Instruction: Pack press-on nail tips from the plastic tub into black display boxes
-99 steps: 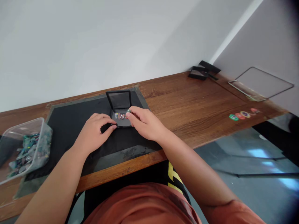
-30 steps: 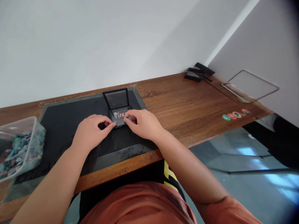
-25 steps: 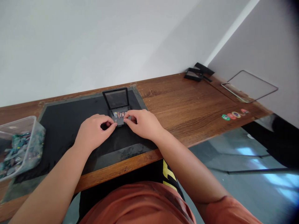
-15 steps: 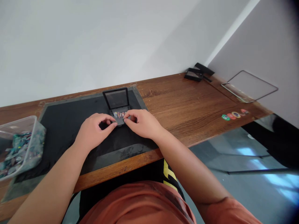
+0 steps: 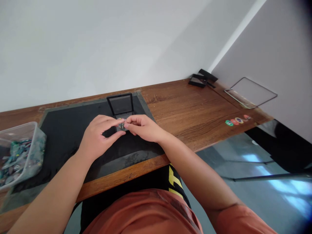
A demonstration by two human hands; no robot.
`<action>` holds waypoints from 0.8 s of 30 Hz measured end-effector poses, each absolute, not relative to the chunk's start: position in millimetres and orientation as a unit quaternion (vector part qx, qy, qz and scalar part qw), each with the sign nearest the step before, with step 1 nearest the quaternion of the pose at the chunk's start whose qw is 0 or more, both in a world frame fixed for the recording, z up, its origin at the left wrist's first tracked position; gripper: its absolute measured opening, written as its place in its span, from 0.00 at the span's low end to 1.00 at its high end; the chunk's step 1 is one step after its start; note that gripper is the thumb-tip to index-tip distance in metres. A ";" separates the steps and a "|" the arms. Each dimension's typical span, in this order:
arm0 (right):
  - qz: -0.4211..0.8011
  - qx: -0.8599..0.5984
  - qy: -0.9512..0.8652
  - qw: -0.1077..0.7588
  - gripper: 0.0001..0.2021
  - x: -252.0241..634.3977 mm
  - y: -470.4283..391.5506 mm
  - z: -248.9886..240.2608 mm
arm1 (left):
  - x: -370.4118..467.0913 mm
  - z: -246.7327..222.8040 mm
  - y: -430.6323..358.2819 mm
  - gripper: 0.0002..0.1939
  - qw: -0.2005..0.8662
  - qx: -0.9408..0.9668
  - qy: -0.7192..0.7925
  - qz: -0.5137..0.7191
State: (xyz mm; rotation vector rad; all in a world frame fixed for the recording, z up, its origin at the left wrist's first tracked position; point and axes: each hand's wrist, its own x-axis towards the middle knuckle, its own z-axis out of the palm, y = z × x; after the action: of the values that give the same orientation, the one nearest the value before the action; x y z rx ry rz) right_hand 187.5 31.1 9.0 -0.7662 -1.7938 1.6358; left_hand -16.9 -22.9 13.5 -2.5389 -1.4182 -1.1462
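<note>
A small black case with a see-through lid stands open on the dark mat, its lid tilted up at the back. Small shiny decorated pieces, resembling false nails, lie in its base, mostly covered by my fingers. My left hand reaches in from the left, thumb and index finger apart, the fingertips over the base and its front side. From the right, my right hand has its thumb and fingertips pinched together above the pieces. Whatever is in that pinch is too small to name.
On the left stands a clear plastic tub of small mixed pieces. The dark mat covers part of the wooden table. Black boxes, a wire frame and several round stickers are at the right.
My right hand has shifted slightly left over the pieces, closer to my left fingertips. My left index finger has moved over the base, its gap from the thumb wider. The view has shifted slightly.
</note>
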 end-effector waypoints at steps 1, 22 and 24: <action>0.622 -0.285 -0.669 0.291 0.09 187.7 30.8 10.3 | -17.1 13.9 -22.9 0.13 0.011 -0.814 -0.450 -0.367; 0.479 -0.385 -0.690 0.382 0.12 196.5 32.5 9.2 | -16.4 1.1 -11.7 0.19 -0.066 -0.777 -0.570 -0.261; 0.467 -0.387 -0.702 0.374 0.13 197.0 31.2 8.2 | -15.0 1.8 -11.6 0.18 -0.066 -0.779 -0.565 -0.262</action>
State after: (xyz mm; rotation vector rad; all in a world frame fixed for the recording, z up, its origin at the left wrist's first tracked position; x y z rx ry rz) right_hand 197.0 31.2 8.2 -0.9905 -1.7984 1.1952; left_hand -15.0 -11.6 1.8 -2.5561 -1.8546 -0.8589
